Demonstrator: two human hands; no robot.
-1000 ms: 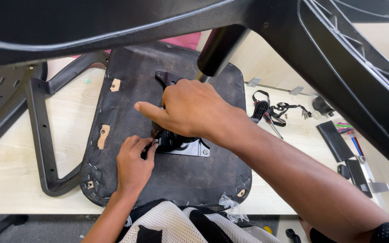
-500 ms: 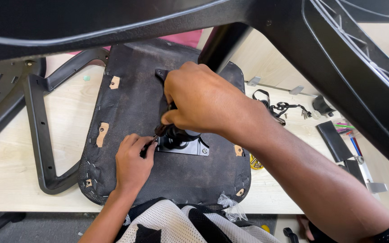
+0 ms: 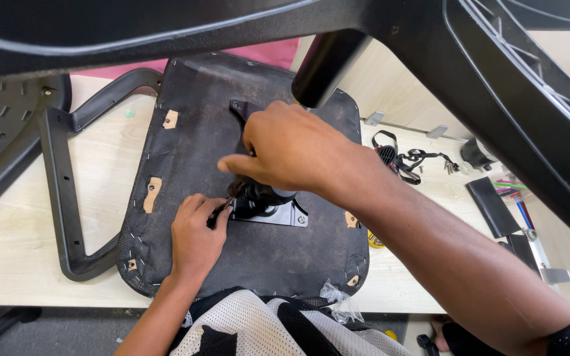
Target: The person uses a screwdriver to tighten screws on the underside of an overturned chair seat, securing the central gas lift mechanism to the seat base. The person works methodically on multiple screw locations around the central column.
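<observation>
Nearest the camera, a white mesh garment [image 3: 258, 326] with black patches fills the bottom edge, cut off by the frame. Just above it the upturned chair seat [image 3: 186, 151], black fabric underside stapled round the rim, lies flat on the pale wood table [image 3: 14, 217]; its near edge overhangs the table.

Left hand [image 3: 196, 234] rests on the seat fabric, fingers curled, fingertips pinched at the left edge of the metal mounting plate [image 3: 285, 214]. Whatever small part it pinches is too small to make out, so can't tell if it grips anything.

Right hand [image 3: 291, 148] comes in from lower right, arm crossing the seat. It closes down over the black tilt mechanism [image 3: 258, 198] bolted on the plate at seat centre. The palm hides most of the mechanism; only its lower part and the plate corner with one screw show.

Left of the seat, a black armrest frame [image 3: 61, 191] lies on the table, partly tucked under the seat.

Further right: tangled black strap [image 3: 404, 158], a dark flat case [image 3: 493, 204], coloured pens, all small and partly cut off.

Overhead, a black plastic chair back [image 3: 496, 72] blocks the top and right of the view, blurred.
</observation>
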